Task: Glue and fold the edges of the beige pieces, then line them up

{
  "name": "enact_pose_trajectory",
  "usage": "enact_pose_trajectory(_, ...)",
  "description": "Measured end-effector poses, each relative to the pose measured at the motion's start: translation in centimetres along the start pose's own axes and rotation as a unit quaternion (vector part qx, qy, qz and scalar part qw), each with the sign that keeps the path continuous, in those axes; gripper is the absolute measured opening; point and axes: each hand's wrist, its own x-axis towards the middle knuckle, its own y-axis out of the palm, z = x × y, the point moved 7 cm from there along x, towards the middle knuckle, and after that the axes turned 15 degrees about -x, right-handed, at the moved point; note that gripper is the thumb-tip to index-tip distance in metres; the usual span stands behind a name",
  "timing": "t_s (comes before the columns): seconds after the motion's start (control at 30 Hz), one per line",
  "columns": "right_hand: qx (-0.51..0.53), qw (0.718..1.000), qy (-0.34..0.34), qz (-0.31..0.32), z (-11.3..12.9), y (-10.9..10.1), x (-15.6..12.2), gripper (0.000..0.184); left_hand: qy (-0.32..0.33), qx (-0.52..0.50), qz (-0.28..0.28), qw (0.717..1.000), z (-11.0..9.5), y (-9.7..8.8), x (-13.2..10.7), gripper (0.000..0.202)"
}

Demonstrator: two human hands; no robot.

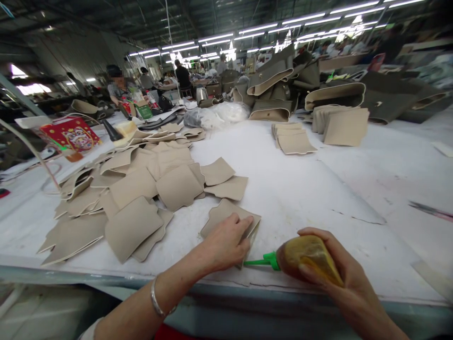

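My left hand [228, 241] grips a beige leather-like piece [221, 213] near the table's front edge. Its index finger lies along the top of the piece, and the other fingers are partly hidden at the edge. In my right hand [339, 257] is a squeeze bottle [300, 257] of amber liquid, tilted on its side. The bottle's green nozzle [260, 261] points left, its tip close to the piece's near edge. Whether the tip touches the piece I cannot tell.
A wide heap of beige pieces [134, 184] spreads over the left of the white table [283, 189]. Stacked pieces [347, 126] and dark bags [272, 89] stand at the back. Scissors [430, 210] lie at the right. A red box [72, 134] is far left; a person [118, 87] is beyond.
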Motion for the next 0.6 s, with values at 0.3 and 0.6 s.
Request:
enact_pose_trajectory(0.3,0.001,1.0,-0.02,0.019,-0.8,0.0,0.0,0.039,0.002,0.0,-0.005,1.0,0.0,0.1,0.0,0.056)
enact_pose_trajectory(0.6,-0.01,0.999,-0.052,0.009,-0.9,-0.2,-0.1,0.04,0.004,0.005,-0.004,1.0,0.2,0.2,0.2,0.054)
